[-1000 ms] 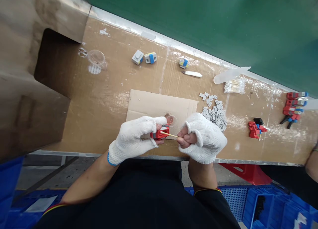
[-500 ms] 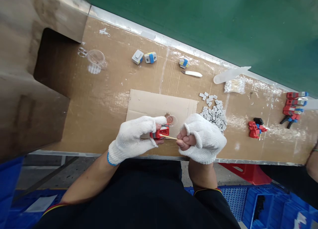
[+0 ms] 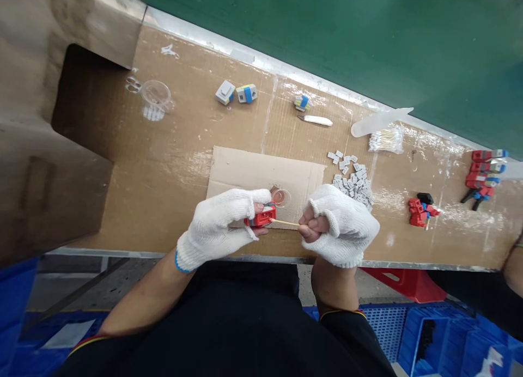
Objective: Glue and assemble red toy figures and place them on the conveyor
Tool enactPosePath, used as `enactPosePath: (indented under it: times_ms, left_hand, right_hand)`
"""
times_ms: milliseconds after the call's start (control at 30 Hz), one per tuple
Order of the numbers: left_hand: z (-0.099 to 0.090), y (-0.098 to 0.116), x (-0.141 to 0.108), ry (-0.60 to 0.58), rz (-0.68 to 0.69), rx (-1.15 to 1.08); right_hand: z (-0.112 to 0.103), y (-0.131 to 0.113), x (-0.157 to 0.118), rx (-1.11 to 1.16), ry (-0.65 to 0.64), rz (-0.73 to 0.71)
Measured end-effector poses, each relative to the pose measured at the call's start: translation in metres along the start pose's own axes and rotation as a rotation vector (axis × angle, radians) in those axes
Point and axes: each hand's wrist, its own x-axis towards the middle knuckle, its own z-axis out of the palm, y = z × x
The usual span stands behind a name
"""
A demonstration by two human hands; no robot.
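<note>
My left hand [image 3: 224, 222], in a white glove with bare fingertips, is closed around a small red and grey plastic part [image 3: 260, 217]. In my gloved right hand [image 3: 341, 224] a thin cotton swab [image 3: 285, 222] is pinched between the fingertips. The swab's white tip is at the right end of the red part; whether it touches cannot be made out. Just beyond the part, a small clear round cup [image 3: 281, 197] stands on a flat piece of cardboard [image 3: 245, 167]. Close to my right hand lies a heap of small grey plastic pieces [image 3: 355, 183].
Behind lie grey blocks with blue bands [image 3: 247, 94], a white-handled knife [image 3: 317, 120] and a pack of swabs [image 3: 386, 140]. Red and blue parts [image 3: 420, 212] lie to the right. A metal housing [image 3: 81, 164] bounds the left. A person's arm [image 3: 514, 268] shows at the right edge.
My right hand has moved a little to the right, drawing the swab's tip from the red part's middle to its right end. My left hand has barely moved.
</note>
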Motion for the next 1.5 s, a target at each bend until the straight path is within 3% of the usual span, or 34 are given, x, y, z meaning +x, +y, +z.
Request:
enactPosePath:
  times_ms: [167,500,800,1000,1133,1233,1500]
  left_hand:
    - [0.002,-0.002,-0.001,0.004,0.022,0.015]
    - [-0.002,0.001,0.003,-0.013,0.051,0.079]
    - [-0.001,0.003,0.008,-0.006,0.095,0.134]
    - [-0.004,0.005,0.008,-0.049,0.048,0.150]
    - [-0.002,0.004,0.006,-0.011,0.036,0.113]
    - [0.000,0.003,0.005,0.009,0.029,0.114]
    - [0.005,-0.001,0.000,0.044,0.056,0.089]
  right_hand:
    - [-0.007,0.003,-0.002,0.002,-0.051,0.054]
    - [-0.012,0.006,-0.011,-0.023,-0.023,0.095]
    - [-0.010,0.013,-0.024,-0.084,-0.033,0.221]
    - [-0.007,0.008,-0.016,-0.103,-0.027,0.140]
    - [-0.007,0.003,-0.008,-0.065,-0.029,0.075]
    - [-0.007,0.002,-0.005,-0.069,-0.053,0.072]
    - [-0.004,0.004,-0.007,0.010,0.027,0.075]
